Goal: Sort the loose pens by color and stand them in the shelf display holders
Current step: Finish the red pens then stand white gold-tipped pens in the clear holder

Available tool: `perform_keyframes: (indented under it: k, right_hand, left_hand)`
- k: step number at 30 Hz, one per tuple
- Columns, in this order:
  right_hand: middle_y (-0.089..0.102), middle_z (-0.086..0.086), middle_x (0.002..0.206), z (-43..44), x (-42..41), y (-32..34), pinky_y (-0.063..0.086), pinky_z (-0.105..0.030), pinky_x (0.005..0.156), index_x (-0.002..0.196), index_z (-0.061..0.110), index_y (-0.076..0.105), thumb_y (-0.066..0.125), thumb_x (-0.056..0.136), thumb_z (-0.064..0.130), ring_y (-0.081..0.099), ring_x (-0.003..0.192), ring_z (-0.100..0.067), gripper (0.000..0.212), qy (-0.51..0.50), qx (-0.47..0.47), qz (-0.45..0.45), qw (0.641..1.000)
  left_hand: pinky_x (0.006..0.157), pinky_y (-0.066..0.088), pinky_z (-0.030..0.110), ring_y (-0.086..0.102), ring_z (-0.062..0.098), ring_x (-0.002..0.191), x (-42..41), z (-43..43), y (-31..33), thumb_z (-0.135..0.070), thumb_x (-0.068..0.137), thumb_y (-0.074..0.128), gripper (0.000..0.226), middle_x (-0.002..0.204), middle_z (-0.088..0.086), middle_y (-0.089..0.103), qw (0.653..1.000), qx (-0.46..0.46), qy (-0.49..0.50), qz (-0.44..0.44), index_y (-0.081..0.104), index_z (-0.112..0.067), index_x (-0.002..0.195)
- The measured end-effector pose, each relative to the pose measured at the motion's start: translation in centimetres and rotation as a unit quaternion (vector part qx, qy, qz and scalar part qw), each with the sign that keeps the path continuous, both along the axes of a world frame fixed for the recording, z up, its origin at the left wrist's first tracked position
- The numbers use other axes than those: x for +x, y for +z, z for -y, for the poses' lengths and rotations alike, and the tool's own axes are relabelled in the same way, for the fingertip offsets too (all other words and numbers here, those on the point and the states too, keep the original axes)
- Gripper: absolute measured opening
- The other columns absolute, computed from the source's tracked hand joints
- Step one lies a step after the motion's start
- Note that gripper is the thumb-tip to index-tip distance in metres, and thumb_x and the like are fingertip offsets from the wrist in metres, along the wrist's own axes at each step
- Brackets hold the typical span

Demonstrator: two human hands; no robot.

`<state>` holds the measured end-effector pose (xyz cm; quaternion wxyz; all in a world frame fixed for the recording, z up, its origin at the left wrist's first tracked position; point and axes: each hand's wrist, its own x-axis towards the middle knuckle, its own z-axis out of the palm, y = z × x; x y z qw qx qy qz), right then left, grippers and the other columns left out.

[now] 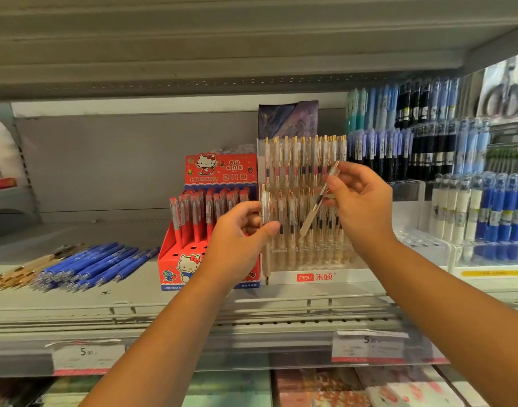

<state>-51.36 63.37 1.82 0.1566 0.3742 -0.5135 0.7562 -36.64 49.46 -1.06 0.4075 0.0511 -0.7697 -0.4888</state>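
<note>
My left hand [237, 239] grips an upright cream pen [266, 259] with a gold clip, just left of the clear tiered holder [325, 254]. My right hand [360, 201] pinches a second cream pen [316, 207], tilted, its tip pointing down at the holder's front rows. The holder is filled with several matching cream and gold pens. Loose blue pens [96, 265] lie in a heap on the shelf at the left, with loose gold pens [25, 271] beside them. The red cartoon-cat box [193, 254] holds red pens in its back rows.
Clear holders at the right carry blue and white pens [487, 212], with dark and pale blue pens racked behind. A wire rail [281, 306] runs along the shelf's front edge, price tags [369, 345] below it. The upper shelf hangs low overhead.
</note>
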Motion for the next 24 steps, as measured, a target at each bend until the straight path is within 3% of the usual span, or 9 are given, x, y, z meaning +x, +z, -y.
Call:
perform_keyframes:
  k: [4,12,18,24]
  right_hand:
    - [0.070,-0.005,0.098,0.3,-0.7,-0.2,0.061,-0.032,0.071,0.119,0.014,0.064,0.065,0.093,0.010,0.070,0.091,-0.017,0.027,-0.036,0.028,-0.024,0.999]
    - [0.071,0.004,0.098,1.1,-0.5,-0.6,0.058,-0.019,0.064,0.117,0.015,0.067,0.068,0.090,0.011,0.070,0.086,-0.006,0.027,-0.045,0.110,-0.076,0.990]
    - [0.071,0.001,0.097,1.8,-0.4,-0.9,0.060,-0.026,0.073,0.117,0.012,0.069,0.069,0.089,0.013,0.069,0.087,-0.011,0.027,-0.055,0.204,-0.103,0.972]
    - [0.068,0.010,0.089,2.0,-0.5,-1.0,0.050,-0.015,0.071,0.111,0.018,0.069,0.072,0.088,0.021,0.065,0.083,-0.003,0.024,-0.106,0.235,-0.096,0.961]
  left_hand:
    - [0.078,0.059,0.032,0.065,0.021,0.091,-0.1,0.0,-0.1,-0.023,0.085,0.076,0.035,0.097,0.005,0.067,1.000,-0.009,0.008,-0.005,0.063,-0.026,0.117]
    - [0.075,0.059,0.031,0.065,0.024,0.088,-0.1,0.0,0.0,-0.023,0.085,0.076,0.032,0.098,0.009,0.068,1.000,-0.020,0.004,-0.010,0.064,-0.027,0.114]
    - [0.076,0.060,0.030,0.066,0.024,0.090,-0.1,0.0,-0.1,-0.024,0.086,0.075,0.034,0.101,0.010,0.068,1.000,-0.029,-0.001,-0.007,0.064,-0.026,0.118]
    - [0.073,0.058,0.027,0.063,0.021,0.079,-0.1,0.1,-0.2,-0.022,0.084,0.076,0.042,0.094,0.013,0.065,0.999,-0.032,-0.002,-0.007,0.063,-0.021,0.124]
